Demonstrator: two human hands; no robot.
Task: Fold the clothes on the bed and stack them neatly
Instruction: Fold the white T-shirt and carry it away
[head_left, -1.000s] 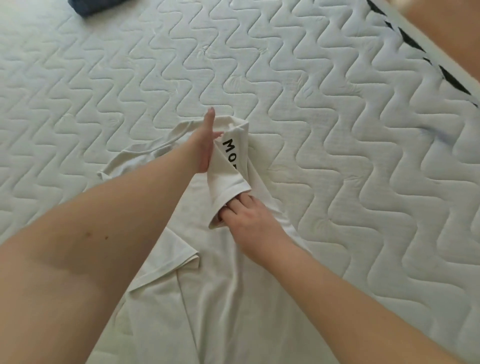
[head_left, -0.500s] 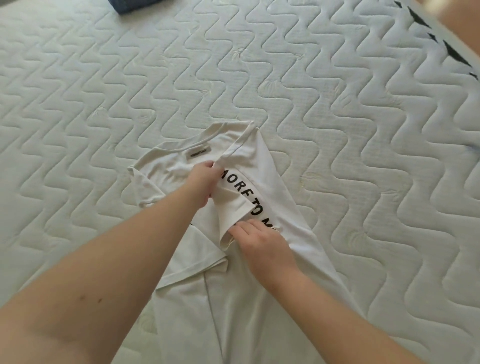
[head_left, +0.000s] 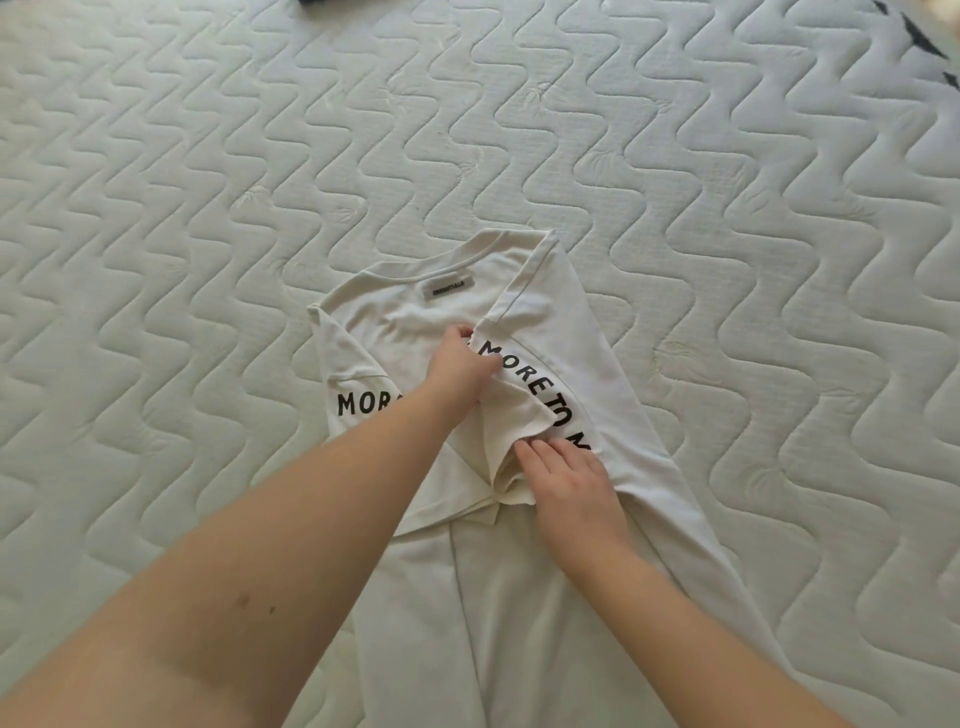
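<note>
A white T-shirt (head_left: 582, 332) lies on the quilted white mattress (head_left: 208, 218), collar away from me, with its neck label showing. Both sleeves are turned inward; black letters read MORE on each. My left hand (head_left: 460, 366) pinches the upper edge of the right sleeve near the shoulder seam. My right hand (head_left: 563, 475) rests on the sleeve's cuff end, fingers fairly straight and pressing the bunched fabric down. The shirt's lower body runs toward me between my forearms.
A dark garment (head_left: 322, 2) barely shows at the top edge. The mattress's edge with black marks (head_left: 919, 47) runs across the top right corner. Bare quilted surface surrounds the shirt on the left, far side and right.
The right sleeve has been laid down across the shirt's chest, so more lettering shows. My left hand went from flat against the sleeve to pinching its edge. The collar and label came into sight.
</note>
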